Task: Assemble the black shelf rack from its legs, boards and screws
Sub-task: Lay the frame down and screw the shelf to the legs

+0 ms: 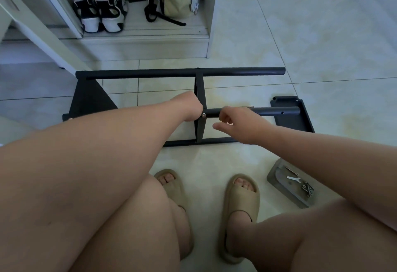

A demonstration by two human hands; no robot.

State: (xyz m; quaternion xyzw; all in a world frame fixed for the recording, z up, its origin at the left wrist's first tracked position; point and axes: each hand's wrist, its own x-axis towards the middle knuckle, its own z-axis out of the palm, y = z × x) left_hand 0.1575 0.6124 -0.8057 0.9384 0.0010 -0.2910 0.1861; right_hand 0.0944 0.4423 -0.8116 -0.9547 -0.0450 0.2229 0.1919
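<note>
- The black rack (184, 142) lies on its side on the tile floor (322, 46), right in front of the person's feet. It is only part built.
- Two boards are already on: the left board (90, 100) at one end and the middle board (200, 130) across the poles.
- One loose board (294, 121) lies flat on the floor at the right end, just behind the front pole (275, 111). I think it still has to go on.
- The back pole (171, 72) runs the whole way along. Its right end is bare.
- A grey tray (277, 177) sits near the right foot, with a small wrench (293, 178) and spare screws (307, 189) in it. So more joints are left to do.
- The right hand (234, 121) has its fingers curled over the front pole, beside the middle board.
- The left hand (189, 106) is balled up against that board. I cannot tell what it holds.
- A shiny screw (203, 115) sits in the joint between both hands.
</note>
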